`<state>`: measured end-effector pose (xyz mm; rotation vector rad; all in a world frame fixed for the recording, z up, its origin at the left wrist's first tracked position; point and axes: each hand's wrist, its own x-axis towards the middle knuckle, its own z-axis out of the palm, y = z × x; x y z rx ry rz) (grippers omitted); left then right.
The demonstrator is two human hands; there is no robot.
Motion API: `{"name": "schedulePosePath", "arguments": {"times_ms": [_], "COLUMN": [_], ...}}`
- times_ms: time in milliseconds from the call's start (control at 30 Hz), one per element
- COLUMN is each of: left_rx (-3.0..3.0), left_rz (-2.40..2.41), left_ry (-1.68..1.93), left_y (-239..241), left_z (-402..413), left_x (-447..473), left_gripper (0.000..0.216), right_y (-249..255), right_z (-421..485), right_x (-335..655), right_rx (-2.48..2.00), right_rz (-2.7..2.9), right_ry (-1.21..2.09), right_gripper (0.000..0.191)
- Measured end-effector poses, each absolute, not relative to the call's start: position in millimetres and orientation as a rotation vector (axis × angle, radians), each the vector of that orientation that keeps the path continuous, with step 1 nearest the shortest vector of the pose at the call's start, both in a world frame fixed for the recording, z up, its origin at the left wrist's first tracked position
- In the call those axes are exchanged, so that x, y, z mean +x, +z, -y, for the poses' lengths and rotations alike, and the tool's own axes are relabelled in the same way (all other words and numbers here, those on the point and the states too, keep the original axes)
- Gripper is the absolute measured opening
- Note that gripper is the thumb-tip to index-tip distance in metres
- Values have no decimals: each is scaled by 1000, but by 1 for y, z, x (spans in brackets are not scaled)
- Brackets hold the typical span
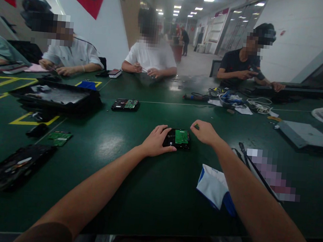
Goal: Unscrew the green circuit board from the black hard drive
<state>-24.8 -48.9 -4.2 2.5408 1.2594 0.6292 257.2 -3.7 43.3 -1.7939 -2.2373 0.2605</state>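
Note:
A black hard drive (pixel 172 139) with a green circuit board (pixel 182 137) on its upper face lies flat on the table. My left hand (pixel 156 142) grips its left end, thumb along the near edge and fingers over the far side. Just beyond the drive's right end, my right hand (pixel 204 132) is closed in a pinch, apart from the drive. Something tiny and yellowish shows at those fingertips, too small to name. A white and blue packet (pixel 211 183) lies below my right forearm. A second hard drive (pixel 125 104) rests farther back on the left.
On the left are a black tray (pixel 59 96), a loose circuit board (pixel 59 138) and a dark casing (pixel 13 164). Cables (pixel 231 99) and a grey metal box (pixel 309 134) occupy the right. Several people sit across the green table (pixel 133 186).

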Motion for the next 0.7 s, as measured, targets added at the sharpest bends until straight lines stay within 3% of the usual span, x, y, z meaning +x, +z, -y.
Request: {"name": "schedulePosePath", "arguments": {"times_ms": [167, 700], "left_rx": [2551, 2554], "left_rz": [-1253, -1265], "left_ry": [629, 598], "left_y": [-3, -4], "left_z": [48, 48], "left_x": [-25, -24], "left_gripper": [101, 99], "right_y": [59, 53], "right_z": [15, 17], "right_x": [220, 202], "right_rx": [-1512, -1468], "right_rz": [2561, 2647], "right_ry": [251, 240], "right_gripper": [16, 15]}}
